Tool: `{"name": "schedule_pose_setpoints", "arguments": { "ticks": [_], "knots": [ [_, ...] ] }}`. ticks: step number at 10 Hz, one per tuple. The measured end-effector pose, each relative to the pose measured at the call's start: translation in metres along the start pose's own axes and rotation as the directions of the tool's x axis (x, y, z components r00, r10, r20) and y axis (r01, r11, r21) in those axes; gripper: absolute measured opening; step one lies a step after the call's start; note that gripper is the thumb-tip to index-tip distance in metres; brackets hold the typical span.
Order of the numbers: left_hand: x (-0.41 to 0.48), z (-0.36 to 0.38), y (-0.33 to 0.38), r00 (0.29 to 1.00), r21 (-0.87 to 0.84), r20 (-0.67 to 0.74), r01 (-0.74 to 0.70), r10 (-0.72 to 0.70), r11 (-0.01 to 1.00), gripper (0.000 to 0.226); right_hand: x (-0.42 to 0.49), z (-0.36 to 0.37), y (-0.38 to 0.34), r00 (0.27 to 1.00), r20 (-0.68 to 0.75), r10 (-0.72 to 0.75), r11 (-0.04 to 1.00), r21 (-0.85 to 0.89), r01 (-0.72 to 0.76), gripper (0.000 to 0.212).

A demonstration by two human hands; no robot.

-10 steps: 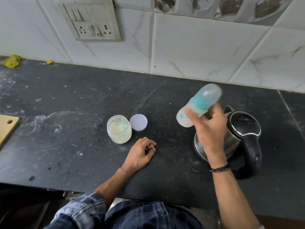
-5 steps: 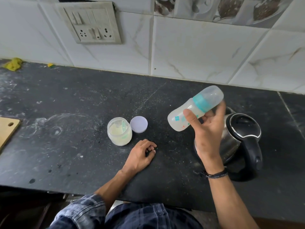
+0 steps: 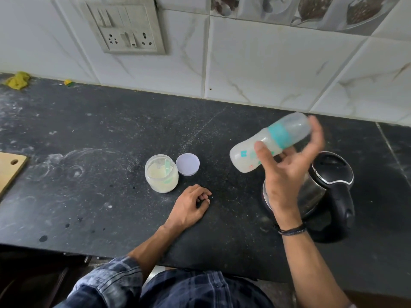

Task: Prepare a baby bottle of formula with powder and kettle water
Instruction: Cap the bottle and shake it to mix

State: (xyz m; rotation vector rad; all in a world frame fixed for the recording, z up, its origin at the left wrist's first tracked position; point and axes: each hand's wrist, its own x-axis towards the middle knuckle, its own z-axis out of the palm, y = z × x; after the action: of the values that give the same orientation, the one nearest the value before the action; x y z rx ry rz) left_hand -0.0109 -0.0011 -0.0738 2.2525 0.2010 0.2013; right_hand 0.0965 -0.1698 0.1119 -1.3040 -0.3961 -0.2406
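Above the kettle (image 3: 333, 174), on its left side, the right hand (image 3: 287, 174) holds the baby bottle (image 3: 272, 138) clear of the countertop (image 3: 89, 174). The thumb lies across the front of the bottle body and the fingers curl round behind the teal collar and the translucent cap, so the hand is clamped on the bottle. The bottle is tilted: the base points down and away from the kettle, the capped end up toward the wall tiles. Its contents look milky white. The fingertips are blurred.

Left of the kettle, the left hand (image 3: 189, 206) rests on the countertop with its fingers loosely curled under – it grips nothing. Further left of the kettle, past that hand, stands the open powder jar (image 3: 161, 174) with a teal scoop (image 3: 167, 168) inside. The jar lid (image 3: 188, 163) lies flat on the kettle side of the jar, touching it or just beside it.

The kettle itself stands upright on the countertop with its black lid closed and its handle toward the person. Well left of the kettle – at the frame edge – lies a wooden board (image 3: 11, 170).
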Motion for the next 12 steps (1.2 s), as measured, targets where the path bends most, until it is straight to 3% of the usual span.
{"name": "schedule_pose_setpoints", "arguments": {
  "ticks": [1, 2, 3, 4, 5, 6, 7, 8, 9, 10, 11, 12],
  "knots": [
    [0.001, 0.000, 0.001, 1.000, 0.002, -0.010, 0.001, -0.001, 1.000, 0.016, 0.009, -0.003, -0.001, 0.993, -0.111, -0.036, 0.998, 0.051, 0.042, 0.090],
    [-0.001, -0.001, 0.001, 1.000, 0.005, -0.014, 0.006, -0.006, 1.000, 0.015, 0.020, -0.002, -0.006, 0.999, 0.049, 0.010, 0.999, -0.036, -0.008, 0.087],
    [0.000, -0.002, 0.002, 1.000, 0.002, -0.007, 0.001, -0.001, 1.000, 0.016, 0.020, -0.001, -0.009, 0.998, -0.028, -0.058, 0.998, 0.000, 0.058, 0.087],
    [0.000, -0.002, 0.005, 1.000, 0.007, -0.013, 0.010, -0.010, 1.000, 0.016, 0.023, 0.001, -0.008, 0.998, -0.059, -0.014, 0.999, 0.048, 0.017, 0.091],
    [-0.001, -0.003, 0.005, 1.000, 0.002, -0.006, 0.010, -0.010, 1.000, 0.016, 0.019, -0.002, -0.008, 0.999, 0.009, -0.034, 0.999, -0.030, 0.035, 0.087],
    [0.000, -0.004, 0.006, 1.000, 0.004, -0.010, 0.012, -0.012, 1.000, 0.016, 0.024, -0.004, -0.007, 0.993, -0.109, -0.031, 0.997, 0.072, 0.040, 0.090],
    [0.000, -0.004, 0.007, 1.000, 0.009, -0.007, 0.011, -0.011, 1.000, 0.015, 0.023, 0.000, -0.008, 0.999, 0.044, -0.003, 1.000, -0.031, 0.004, 0.086],
    [0.000, -0.004, 0.007, 1.000, 0.011, -0.012, 0.000, 0.000, 1.000, 0.015, 0.019, 0.001, -0.006, 0.998, -0.067, 0.001, 1.000, 0.029, 0.001, 0.087],
    [-0.001, -0.004, 0.008, 1.000, 0.012, -0.017, 0.005, -0.005, 1.000, 0.015, 0.021, 0.002, -0.006, 0.998, -0.022, 0.061, 0.998, 0.030, -0.060, 0.086],
    [-0.001, -0.005, 0.008, 1.000, 0.006, -0.007, 0.000, 0.000, 1.000, 0.015, 0.014, 0.002, -0.007, 1.000, -0.011, -0.002, 1.000, 0.011, 0.002, 0.085],
    [0.000, -0.006, 0.009, 1.000, 0.001, -0.013, 0.007, -0.007, 1.000, 0.016, 0.017, 0.000, -0.005, 0.993, -0.114, 0.020, 0.995, 0.098, -0.009, 0.089],
    [-0.001, -0.006, 0.009, 1.000, 0.004, -0.006, 0.001, -0.001, 1.000, 0.016, 0.013, 0.003, -0.007, 1.000, 0.017, 0.008, 1.000, -0.021, -0.008, 0.085]
  ]
}}
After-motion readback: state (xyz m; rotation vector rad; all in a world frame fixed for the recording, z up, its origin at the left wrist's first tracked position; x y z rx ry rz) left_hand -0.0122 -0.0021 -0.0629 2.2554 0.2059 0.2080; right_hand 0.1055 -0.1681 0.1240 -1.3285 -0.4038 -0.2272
